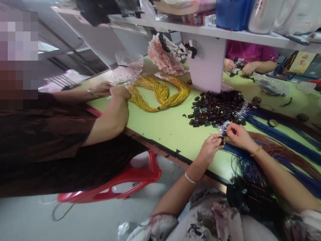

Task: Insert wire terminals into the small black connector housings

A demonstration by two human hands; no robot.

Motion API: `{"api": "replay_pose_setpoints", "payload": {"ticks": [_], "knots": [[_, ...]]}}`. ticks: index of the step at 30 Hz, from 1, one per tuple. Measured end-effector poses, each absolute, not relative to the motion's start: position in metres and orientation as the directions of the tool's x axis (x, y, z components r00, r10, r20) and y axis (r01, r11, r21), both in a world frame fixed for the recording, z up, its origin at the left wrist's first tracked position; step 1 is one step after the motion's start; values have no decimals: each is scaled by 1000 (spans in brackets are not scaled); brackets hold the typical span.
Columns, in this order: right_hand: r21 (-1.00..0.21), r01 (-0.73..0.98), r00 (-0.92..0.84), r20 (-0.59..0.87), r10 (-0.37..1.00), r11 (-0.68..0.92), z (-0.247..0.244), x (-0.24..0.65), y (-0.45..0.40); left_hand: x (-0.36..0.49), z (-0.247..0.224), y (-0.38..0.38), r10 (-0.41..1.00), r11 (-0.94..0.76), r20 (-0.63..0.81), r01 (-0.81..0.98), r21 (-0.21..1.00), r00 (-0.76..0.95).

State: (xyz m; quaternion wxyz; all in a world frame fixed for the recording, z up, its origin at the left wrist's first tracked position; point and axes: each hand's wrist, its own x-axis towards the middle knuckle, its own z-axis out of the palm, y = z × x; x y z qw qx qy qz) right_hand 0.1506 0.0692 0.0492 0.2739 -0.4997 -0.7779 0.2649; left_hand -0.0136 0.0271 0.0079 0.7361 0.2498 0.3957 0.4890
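Observation:
My left hand [211,147] pinches a small black plastic connector housing [221,141] above the front edge of the green table. Close beside it on the right, my right hand [238,135] is closed with thumb and fingertips together; what lies between them is too small to make out. Behind my fingers lie silver terminal ends [225,127] of a wire bundle. A heap of black connector housings [213,108] spreads just beyond both hands. Brown wires [273,147] and blue wires [268,130] run off to the right, partly under my right forearm.
At left, a co-worker's hands [120,93] touch a yellow wire bundle [150,92]. Another person in a purple shirt [253,53] works across the table. A shelf [170,25] overhangs the table [160,127]. Black tape [272,123] lies right; a red stool [132,180] stands below. Finished-looking black pieces [253,194] rest near my lap.

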Motion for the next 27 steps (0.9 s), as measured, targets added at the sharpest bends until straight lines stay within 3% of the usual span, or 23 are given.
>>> {"api": "replay_pose_setpoints", "payload": {"ticks": [5, 18, 27], "knots": [[-784, 532, -340, 148, 929, 320, 50, 148, 53, -13, 7, 29, 922, 385, -318, -607, 695, 220], [-629, 658, -335, 248, 909, 414, 42, 148, 31, -11, 2, 29, 906, 424, -309, -631, 650, 291], [-711, 625, -283, 177, 943, 321, 37, 146, 31, -11, 3, 26, 916, 400, -306, -603, 690, 258]]}}
